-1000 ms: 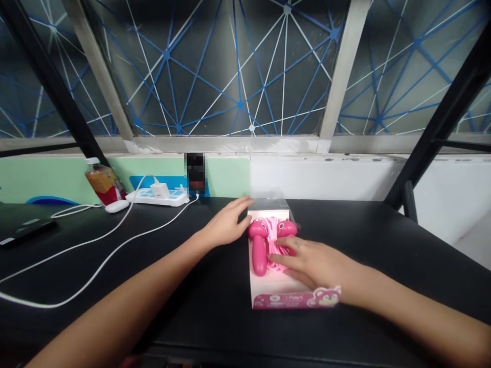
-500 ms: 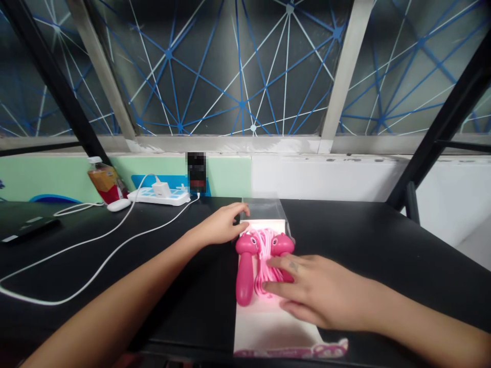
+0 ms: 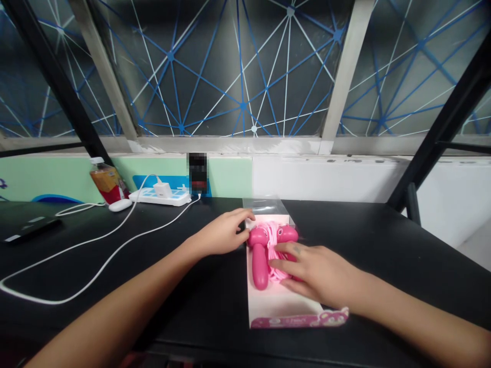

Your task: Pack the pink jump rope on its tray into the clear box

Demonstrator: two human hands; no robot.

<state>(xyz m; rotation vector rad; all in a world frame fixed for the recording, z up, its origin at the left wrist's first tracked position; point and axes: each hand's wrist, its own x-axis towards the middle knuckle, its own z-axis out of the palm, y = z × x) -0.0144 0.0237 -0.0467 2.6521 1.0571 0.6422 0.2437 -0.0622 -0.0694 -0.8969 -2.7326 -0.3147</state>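
A jump rope with dark pink handles [image 3: 260, 268] and a bundled light pink cord [image 3: 273, 236] lies on a white card insert [image 3: 264, 305], whose front edge is printed pink. At the far end, the insert's top is within a clear plastic box [image 3: 264, 205]. My left hand [image 3: 226, 232] is curled at the box's left side, thumb and index finger at its edge; its other fingers are mostly hidden. My right hand [image 3: 314, 268] lies over the cord with fingers stretched and apart, covering most of the right handle.
On the black desk [image 3: 199, 306], a white charging cable [image 3: 111, 271] loops at left. Behind it stand a power strip [image 3: 178, 198] with a plugged charger [image 3: 162, 190], a drink bottle [image 3: 109, 181] and a blurred dark device [image 3: 198, 173]. A dark flat object [image 3: 32, 228] lies far left.
The insert and jump rope have moved away from me and slightly right, with my right hand moving along. My left hand has shifted slightly right, still at the box.
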